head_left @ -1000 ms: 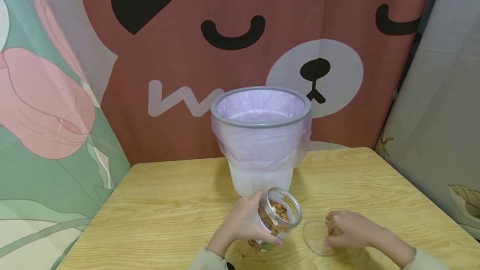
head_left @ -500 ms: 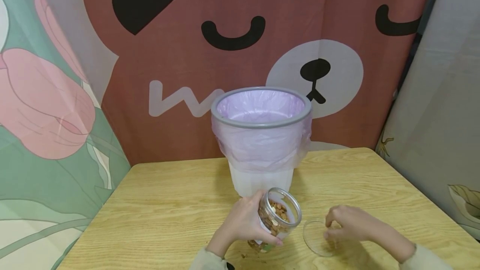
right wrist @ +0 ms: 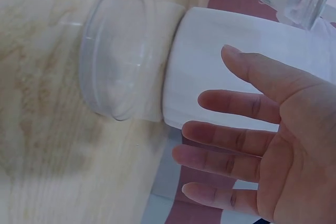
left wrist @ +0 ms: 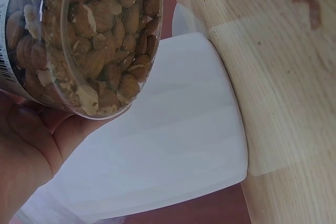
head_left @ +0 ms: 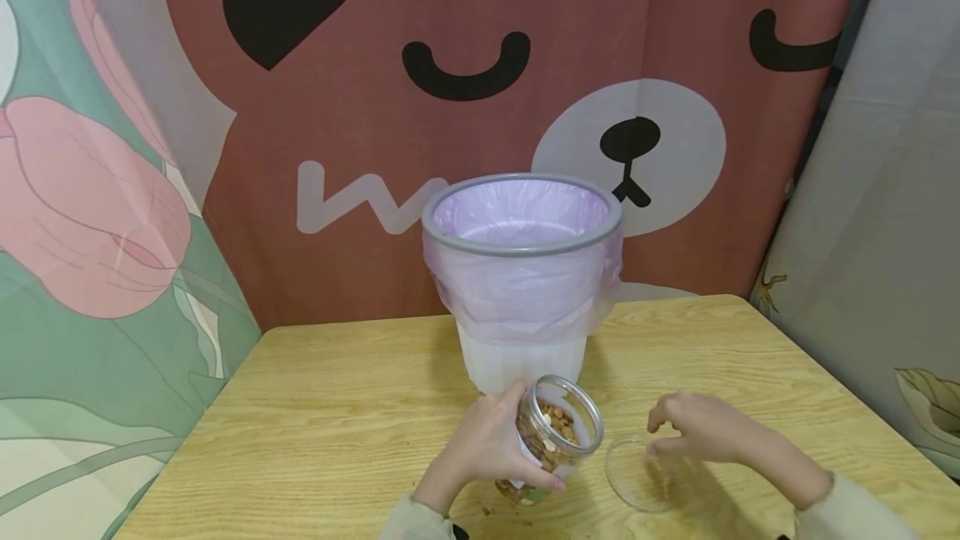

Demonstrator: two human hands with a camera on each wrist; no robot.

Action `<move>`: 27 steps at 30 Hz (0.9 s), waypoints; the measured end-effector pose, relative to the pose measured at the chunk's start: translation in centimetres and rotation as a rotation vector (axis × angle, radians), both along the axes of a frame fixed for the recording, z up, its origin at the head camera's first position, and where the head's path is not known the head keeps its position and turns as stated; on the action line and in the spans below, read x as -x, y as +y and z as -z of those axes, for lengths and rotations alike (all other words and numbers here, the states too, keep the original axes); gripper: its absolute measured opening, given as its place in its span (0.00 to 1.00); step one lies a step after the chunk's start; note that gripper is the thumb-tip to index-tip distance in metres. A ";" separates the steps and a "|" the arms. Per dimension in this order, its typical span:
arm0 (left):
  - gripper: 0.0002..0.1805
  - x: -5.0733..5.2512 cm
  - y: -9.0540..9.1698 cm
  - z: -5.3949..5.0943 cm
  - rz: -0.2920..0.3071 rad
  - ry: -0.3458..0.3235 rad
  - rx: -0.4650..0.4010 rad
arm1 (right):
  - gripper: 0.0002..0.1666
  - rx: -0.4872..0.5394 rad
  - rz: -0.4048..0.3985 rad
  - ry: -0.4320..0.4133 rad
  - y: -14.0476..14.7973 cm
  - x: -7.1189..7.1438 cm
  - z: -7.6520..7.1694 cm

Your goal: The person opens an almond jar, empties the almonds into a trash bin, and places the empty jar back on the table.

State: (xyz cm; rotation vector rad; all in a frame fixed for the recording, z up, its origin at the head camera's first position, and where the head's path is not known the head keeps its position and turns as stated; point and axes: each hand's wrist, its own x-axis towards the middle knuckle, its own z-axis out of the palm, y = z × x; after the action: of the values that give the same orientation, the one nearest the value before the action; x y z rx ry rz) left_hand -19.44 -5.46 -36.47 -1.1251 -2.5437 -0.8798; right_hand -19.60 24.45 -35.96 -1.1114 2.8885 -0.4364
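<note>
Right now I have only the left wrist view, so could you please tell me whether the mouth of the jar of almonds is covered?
Observer: It is uncovered; the head view shows the jar tilted in the left hand with its mouth open.
Operator: Thank you; would you kindly say whether the right hand is holding anything?
Observer: Nothing; the right wrist view shows the right hand with its fingers spread.
Operator: And is there anything on the table near that hand?
Observer: Yes, a clear round lid lies on the table there.
</note>
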 end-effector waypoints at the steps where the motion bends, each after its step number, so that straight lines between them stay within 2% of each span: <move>1: 0.47 0.0 0.0 0.0 0.001 -0.001 0.000 | 0.18 -0.002 0.005 0.006 0.0 0.0 -0.2; 8: 0.46 0.1 0.0 0.1 0.002 0.006 0.003 | 0.16 -0.009 0.008 0.063 -0.2 0.0 -1.1; 17: 0.47 0.0 0.0 0.2 -0.008 0.008 0.012 | 0.16 -0.003 0.004 0.080 -0.7 0.1 -2.3; 27: 0.47 0.0 0.1 0.2 -0.019 0.010 0.025 | 0.09 0.000 0.011 0.232 -1.0 0.5 -4.2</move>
State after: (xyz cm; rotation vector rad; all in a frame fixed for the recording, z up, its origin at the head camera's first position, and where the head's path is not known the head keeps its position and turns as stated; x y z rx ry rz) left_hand -19.41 -5.32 -36.68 -1.1086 -2.5601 -0.8379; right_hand -20.08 23.48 -31.78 -1.2231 3.0928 -0.3280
